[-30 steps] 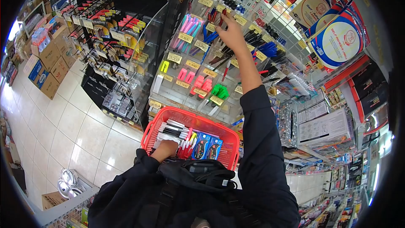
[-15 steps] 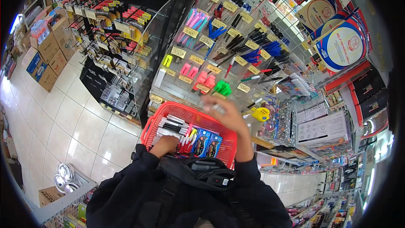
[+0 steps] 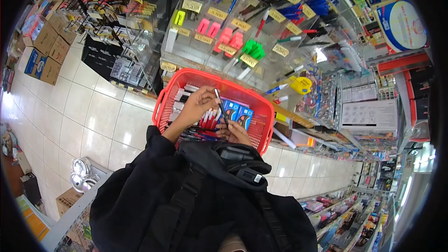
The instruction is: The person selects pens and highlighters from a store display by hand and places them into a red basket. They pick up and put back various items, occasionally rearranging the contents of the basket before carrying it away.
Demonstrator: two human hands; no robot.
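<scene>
Over a red plastic basket [image 3: 267,107], my left hand [image 3: 198,105] pinches the upper, white-ended part of a slim black pen [image 3: 221,105]. My right hand [image 3: 235,133] has its fingers closed round the pen's lower end. The pen slants between both hands. Beneath them in the basket are blue boxes [image 3: 243,115], red-and-white markers [image 3: 209,121] and black-and-white markers at the left, partly hidden by my left hand. More pens lie near the basket's close side, where my arms and black bag cover some of them.
A tiered clear pen rack [image 3: 280,37] with price tags stands beyond the basket, holding green highlighters [image 3: 252,50] and pink highlighters [image 3: 228,40]. Packs of batteries [image 3: 100,9] hang at the left. Cardboard boxes [image 3: 46,60] sit on the tiled floor [image 3: 102,116].
My right hand has come down from in front of the rack to the basket. My left hand has risen from among the markers, and both now hold a pen. The view has shifted downward.
</scene>
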